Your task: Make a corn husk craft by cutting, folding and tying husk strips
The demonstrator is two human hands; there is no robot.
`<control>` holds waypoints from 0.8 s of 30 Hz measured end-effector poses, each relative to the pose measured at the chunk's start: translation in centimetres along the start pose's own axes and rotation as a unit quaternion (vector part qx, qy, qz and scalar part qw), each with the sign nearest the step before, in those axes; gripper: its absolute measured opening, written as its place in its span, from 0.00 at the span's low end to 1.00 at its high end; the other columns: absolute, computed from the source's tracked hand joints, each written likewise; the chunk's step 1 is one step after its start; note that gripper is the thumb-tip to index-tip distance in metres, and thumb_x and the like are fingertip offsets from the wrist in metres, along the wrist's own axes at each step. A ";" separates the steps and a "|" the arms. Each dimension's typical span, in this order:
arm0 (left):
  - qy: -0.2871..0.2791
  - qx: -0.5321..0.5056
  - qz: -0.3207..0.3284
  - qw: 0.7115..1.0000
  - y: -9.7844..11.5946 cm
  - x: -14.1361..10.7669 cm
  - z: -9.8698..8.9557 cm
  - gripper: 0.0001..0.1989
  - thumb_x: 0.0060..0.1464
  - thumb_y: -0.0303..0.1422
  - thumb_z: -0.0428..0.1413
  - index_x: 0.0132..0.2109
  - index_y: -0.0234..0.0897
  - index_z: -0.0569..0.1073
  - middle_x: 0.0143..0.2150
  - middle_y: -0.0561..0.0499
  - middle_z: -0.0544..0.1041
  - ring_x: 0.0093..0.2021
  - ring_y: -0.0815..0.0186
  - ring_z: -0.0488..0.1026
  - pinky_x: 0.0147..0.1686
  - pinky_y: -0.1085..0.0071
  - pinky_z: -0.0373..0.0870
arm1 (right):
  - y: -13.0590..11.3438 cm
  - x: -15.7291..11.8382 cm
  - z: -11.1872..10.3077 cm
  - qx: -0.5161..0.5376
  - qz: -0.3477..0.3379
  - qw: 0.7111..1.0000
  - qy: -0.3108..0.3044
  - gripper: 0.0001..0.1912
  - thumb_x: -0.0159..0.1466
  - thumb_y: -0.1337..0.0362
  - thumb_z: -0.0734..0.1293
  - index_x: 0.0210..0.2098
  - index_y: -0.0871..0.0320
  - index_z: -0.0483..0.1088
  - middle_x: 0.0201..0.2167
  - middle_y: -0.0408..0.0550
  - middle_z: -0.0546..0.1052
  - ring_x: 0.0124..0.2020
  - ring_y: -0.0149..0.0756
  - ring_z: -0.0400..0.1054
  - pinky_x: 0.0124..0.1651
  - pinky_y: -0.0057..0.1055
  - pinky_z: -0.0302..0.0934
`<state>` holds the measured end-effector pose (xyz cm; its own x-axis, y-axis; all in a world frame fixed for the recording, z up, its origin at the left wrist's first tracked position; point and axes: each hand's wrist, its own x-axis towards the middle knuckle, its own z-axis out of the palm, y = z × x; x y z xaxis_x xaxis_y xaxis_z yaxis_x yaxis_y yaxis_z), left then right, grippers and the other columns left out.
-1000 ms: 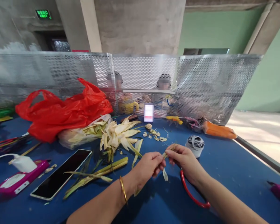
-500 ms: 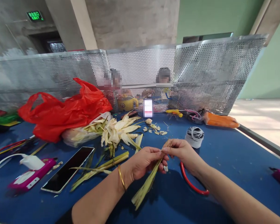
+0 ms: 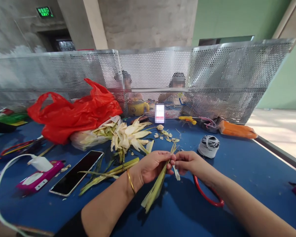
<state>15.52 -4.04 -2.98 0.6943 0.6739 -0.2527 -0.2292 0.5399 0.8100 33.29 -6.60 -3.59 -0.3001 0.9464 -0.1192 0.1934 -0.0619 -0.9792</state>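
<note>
My left hand (image 3: 154, 166) is closed around a bundle of yellowish-green dried leaf strips (image 3: 155, 194). The strips' wide ends point down toward me, and thin frayed tips stick out above the fingers. Close against it on the right, my right hand (image 3: 188, 163) has its fingers pinched together by the bundle; what they hold is hidden. A short pale strip (image 3: 176, 173) hangs between the two hands, and I cannot tell which one holds it. Under my right wrist lies a red curved handle (image 3: 207, 196), its other end hidden. A spool of white cord (image 3: 209, 146) stands just beyond.
Pale husk-like leaves (image 3: 128, 136) and loose green stalks (image 3: 108, 174) lie left of my hands, with a phone (image 3: 76, 172), a magenta power bank (image 3: 40, 177) and a red plastic bag (image 3: 76, 113). A perforated metal screen (image 3: 219, 79) closes the back; two people sit behind it.
My right hand has slid from the top of the bundle to its right side, baring the frayed tips. More of the pale strip shows. The view has shifted slightly left.
</note>
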 end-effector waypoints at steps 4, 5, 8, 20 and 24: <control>0.014 0.003 0.013 1.000 0.0 0.1 0.0 0.06 0.54 0.28 0.56 0.31 0.29 0.73 0.26 0.52 0.69 0.21 0.76 0.64 0.26 0.76 0.69 | 0.1 0.2 -0.2 -0.024 -0.005 0.999 0.048 0.15 0.52 0.53 0.71 0.24 0.59 0.69 0.16 0.38 0.68 0.18 0.26 0.61 0.23 0.25 0.56; 0.018 0.005 0.015 1.000 0.0 0.1 0.0 0.06 0.54 0.28 0.56 0.31 0.29 0.73 0.26 0.52 0.69 0.21 0.76 0.64 0.26 0.76 0.70 | 0.0 0.2 -0.2 -0.016 -0.005 0.999 0.051 0.14 0.52 0.54 0.70 0.24 0.59 0.69 0.16 0.38 0.68 0.19 0.26 0.61 0.24 0.25 0.57; 0.031 0.017 0.033 0.999 -0.1 0.2 0.0 0.06 0.52 0.29 0.58 0.30 0.29 0.73 0.25 0.53 0.69 0.21 0.76 0.64 0.25 0.76 0.70 | -0.3 -0.2 0.1 0.049 0.005 0.998 0.026 0.14 0.53 0.54 0.70 0.32 0.59 0.70 0.25 0.41 0.74 0.22 0.27 0.66 0.25 0.25 0.60; 0.072 0.065 0.039 0.994 -0.5 0.7 -0.4 0.06 0.52 0.29 0.56 0.30 0.30 0.73 0.24 0.52 0.70 0.20 0.75 0.65 0.26 0.74 0.70 | 0.7 0.5 0.2 0.021 0.008 0.999 0.040 0.21 0.52 0.47 0.70 0.26 0.60 0.69 0.14 0.36 0.64 0.15 0.23 0.55 0.20 0.24 0.50; 0.068 0.024 0.031 0.997 -0.1 0.5 -0.4 0.06 0.52 0.29 0.57 0.31 0.29 0.74 0.24 0.53 0.69 0.21 0.75 0.65 0.26 0.74 0.71 | 0.1 0.3 0.3 0.034 -0.017 0.997 0.072 0.19 0.53 0.48 0.68 0.26 0.59 0.68 0.12 0.34 0.60 0.14 0.24 0.53 0.20 0.24 0.48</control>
<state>15.65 -3.61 -3.41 0.5803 0.7687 -0.2689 -0.2333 0.4732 0.8495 32.95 -6.44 -3.73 -0.1668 0.9837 -0.0666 0.1202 -0.0467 -0.9917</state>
